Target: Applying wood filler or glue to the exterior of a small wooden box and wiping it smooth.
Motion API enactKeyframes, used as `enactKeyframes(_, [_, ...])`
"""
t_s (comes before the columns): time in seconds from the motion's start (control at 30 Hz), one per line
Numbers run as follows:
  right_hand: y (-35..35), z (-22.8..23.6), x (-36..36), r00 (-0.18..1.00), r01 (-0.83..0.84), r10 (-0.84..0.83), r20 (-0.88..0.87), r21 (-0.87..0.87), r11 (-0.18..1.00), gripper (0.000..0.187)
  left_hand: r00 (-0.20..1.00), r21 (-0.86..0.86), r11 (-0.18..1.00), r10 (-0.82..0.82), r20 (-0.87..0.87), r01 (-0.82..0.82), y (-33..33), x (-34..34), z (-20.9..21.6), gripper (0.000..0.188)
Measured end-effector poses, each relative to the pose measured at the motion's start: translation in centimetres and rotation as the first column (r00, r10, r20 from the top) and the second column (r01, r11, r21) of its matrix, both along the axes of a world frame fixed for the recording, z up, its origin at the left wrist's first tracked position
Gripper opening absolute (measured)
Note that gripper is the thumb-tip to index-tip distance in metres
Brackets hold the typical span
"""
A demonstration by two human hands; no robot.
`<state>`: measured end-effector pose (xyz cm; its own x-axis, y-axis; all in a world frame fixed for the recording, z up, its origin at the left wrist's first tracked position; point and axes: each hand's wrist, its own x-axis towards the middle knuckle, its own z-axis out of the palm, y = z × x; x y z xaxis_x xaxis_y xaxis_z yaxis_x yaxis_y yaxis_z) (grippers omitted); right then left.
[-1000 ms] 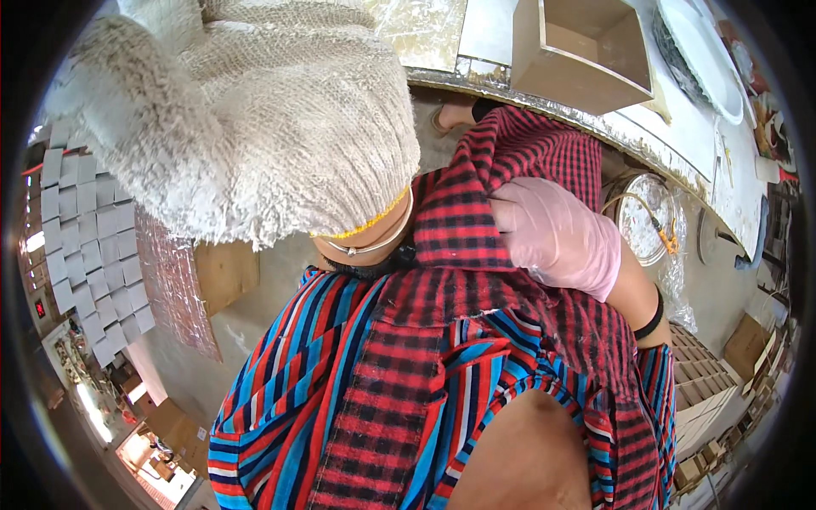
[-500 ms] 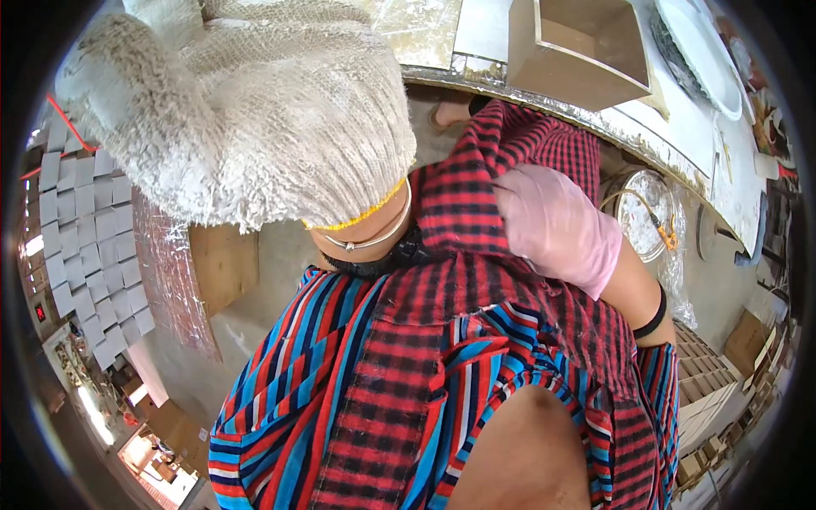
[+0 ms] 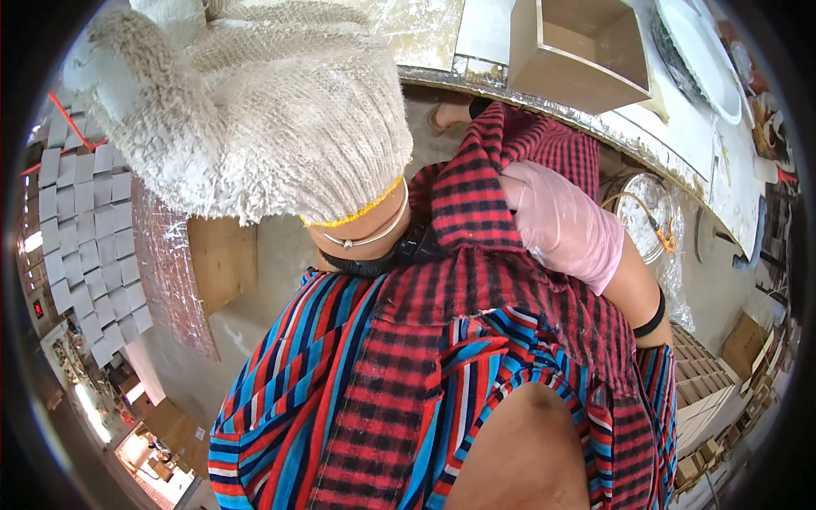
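Here the right hand (image 3: 565,225), pink-gloved, clutches the red checked cloth (image 3: 476,280) directly beneath; the left hand (image 3: 255,110), knit-gloved, hovers apart, grip unclear.

An open brown box (image 3: 586,47) stood at the upper middle of the frame, on the edge of a worktop, its hollow showing and its walls plain. At the right edge, lower down, sat another brown carton (image 3: 744,344), partly cut off. Below it, at the lower right, lay stacks of pale flat boxes (image 3: 701,399) in rows. A small red display (image 3: 37,308) glowed at the far left edge, too small to tell more.
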<state>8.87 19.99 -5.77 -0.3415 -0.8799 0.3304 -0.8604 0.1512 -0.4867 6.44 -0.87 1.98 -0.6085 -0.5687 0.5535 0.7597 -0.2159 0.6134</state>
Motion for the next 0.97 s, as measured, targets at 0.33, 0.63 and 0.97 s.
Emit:
enactKeyframes(0.33, [-1.1, 0.8, 0.1, 0.993, -0.048, 0.054, 0.106, -0.055, 0.997, 0.013, 1.0, 0.001, 1.0, 0.001, -0.023, -0.001, 0.3, -0.5, 0.2, 0.053])
enactKeyframes(0.63, [-0.5, -1.1, -0.2, 0.986, -0.015, 0.035, 0.165, -0.122, 0.992, 0.015, 0.998, 0.005, 1.0, 0.024, -0.052, -0.024, 0.5, -0.7, 0.5, 0.056])
enactKeyframes(0.97, [-1.6, -3.9, -3.7, 0.383, 0.319, -0.275, 0.882, 0.153, 0.935, 0.064, 0.989, -0.003, 1.0, 0.008, -0.146, -0.008, 0.8, -1.7, 2.7, 0.059])
